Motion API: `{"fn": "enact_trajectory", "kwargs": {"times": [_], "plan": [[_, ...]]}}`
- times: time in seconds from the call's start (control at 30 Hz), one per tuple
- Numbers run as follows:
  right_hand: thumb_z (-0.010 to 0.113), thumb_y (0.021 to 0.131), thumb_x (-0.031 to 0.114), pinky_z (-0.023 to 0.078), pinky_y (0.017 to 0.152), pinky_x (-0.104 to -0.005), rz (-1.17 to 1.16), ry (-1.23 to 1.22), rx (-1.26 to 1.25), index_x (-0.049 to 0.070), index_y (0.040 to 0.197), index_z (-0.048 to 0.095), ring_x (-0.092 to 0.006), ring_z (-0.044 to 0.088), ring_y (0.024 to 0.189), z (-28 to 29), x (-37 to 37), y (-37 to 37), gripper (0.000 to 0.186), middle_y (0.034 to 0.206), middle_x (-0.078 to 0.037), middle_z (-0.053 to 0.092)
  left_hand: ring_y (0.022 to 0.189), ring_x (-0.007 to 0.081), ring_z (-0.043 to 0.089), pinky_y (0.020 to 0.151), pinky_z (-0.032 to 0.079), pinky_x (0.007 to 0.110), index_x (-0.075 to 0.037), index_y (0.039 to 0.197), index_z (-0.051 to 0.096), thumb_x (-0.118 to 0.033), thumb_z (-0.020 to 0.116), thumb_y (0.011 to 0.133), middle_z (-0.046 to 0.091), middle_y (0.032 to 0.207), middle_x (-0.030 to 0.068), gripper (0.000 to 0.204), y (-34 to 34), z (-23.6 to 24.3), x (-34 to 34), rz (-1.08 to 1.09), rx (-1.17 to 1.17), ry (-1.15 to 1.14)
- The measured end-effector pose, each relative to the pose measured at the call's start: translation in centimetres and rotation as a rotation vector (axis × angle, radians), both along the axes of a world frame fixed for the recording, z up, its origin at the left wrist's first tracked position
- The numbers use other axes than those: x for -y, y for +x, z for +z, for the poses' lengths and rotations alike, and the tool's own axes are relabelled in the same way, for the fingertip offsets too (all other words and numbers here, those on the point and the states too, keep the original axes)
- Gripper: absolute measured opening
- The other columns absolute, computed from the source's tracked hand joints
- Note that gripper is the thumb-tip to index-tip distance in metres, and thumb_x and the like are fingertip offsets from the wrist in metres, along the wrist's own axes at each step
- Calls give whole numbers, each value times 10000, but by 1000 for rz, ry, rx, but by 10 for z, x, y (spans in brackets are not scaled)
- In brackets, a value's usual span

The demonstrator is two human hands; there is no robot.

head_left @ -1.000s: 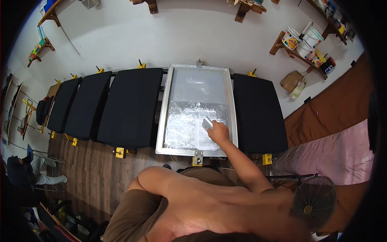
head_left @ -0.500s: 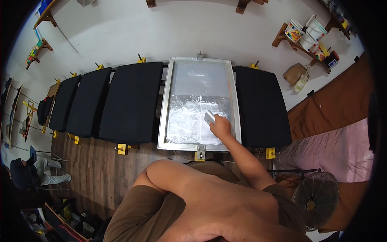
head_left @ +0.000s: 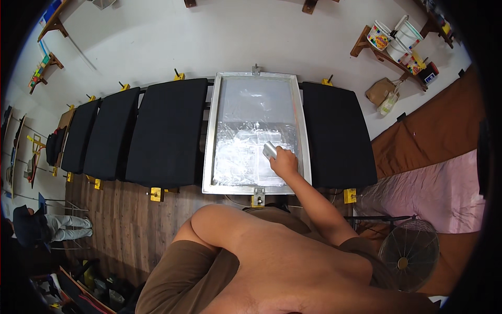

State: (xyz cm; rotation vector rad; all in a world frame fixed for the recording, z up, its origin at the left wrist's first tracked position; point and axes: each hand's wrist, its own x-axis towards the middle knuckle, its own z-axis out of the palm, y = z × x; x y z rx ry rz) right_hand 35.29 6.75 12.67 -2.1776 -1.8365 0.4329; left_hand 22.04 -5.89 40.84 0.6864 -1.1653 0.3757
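My right hand (head_left: 284, 161) is closed around a silver metal squeegee (head_left: 270, 150), held at a slant over the lower right part of a printing screen (head_left: 210, 146). The screen has a silver metal frame and a translucent mesh (head_left: 253, 99). White, glossy streaks cover the lower half of the mesh. Whether the squeegee's edge touches the mesh is hidden by its body and my fingers. My left arm (head_left: 217, 222) is bent at the elbow, and its hand is out of sight.
Black fabric-covered boards (head_left: 167, 133) stand in a row left of the screen, another (head_left: 337, 136) to its right. Yellow clamps (head_left: 156, 194) jut from their ends. A fan (head_left: 402, 263) stands at lower right. Buckets (head_left: 408, 36) sit on a wall shelf. A person (head_left: 52, 225) sits far left.
The whole view has shifted slightly. My right hand and the squeegee stay at nearly the same spot over the screen. The person at far left has drawn the legs together.
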Motion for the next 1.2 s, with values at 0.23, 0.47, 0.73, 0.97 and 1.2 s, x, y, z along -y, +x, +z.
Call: {"fn": "enact_trajectory", "kwargs": {"times": [0.23, 0.47, 0.73, 0.97, 1.2], "plan": [[734, 820, 248, 569, 774, -513, -2, -3, 11, 19, 1000, 660, -427, 702, 845, -4, -1, 3, 300, 910, -240, 712, 629, 92, 574, 540, 423, 206, 113, 1432, 270, -765, 829, 491, 580, 738, 10, 1403, 9, -13, -7, -45, -214, 90], [732, 820, 255, 570, 773, -512, -20, -10, -9, 27, 1000, 663, -418, 703, 856, -5, -1, 5, 299, 910, -226, 713, 635, 58, 556, 543, 390, 164, 134, 1526, 121, -791, 820, 475, 549, 696, -7, 1565, -10, -18, -31, -106, -409, 193], [686, 815, 211, 561, 803, -502, 88, -53, -71, 7, 963, 671, -427, 696, 872, -8, -5, 19, 252, 901, -231, 707, 836, 216, 636, 790, 509, 349, -50, 1203, 645, -377, 872, 764, 651, 934, 85, 593, -21, -235, -123, 1764, -1292, 695], [742, 768, 257, 558, 861, -472, 271, -62, 0, 20, 1027, 697, -383, 694, 945, 4, -20, 31, 354, 987, -216, 713, 1181, 355, 585, 978, 475, 546, -91, 1252, 600, -394, 888, 669, 612, 1243, 131, 718, -6, -270, -202, 1835, -1242, 1385], [766, 747, 236, 551, 881, -468, 372, -137, 61, 73, 1018, 726, -382, 680, 982, 6, -30, 26, 318, 996, -205, 707, 877, 323, 734, 770, 597, 388, -81, 870, 757, -174, 738, 759, 740, 911, 155, 146, 10, -309, -209, 1762, -1516, 1723]]}}
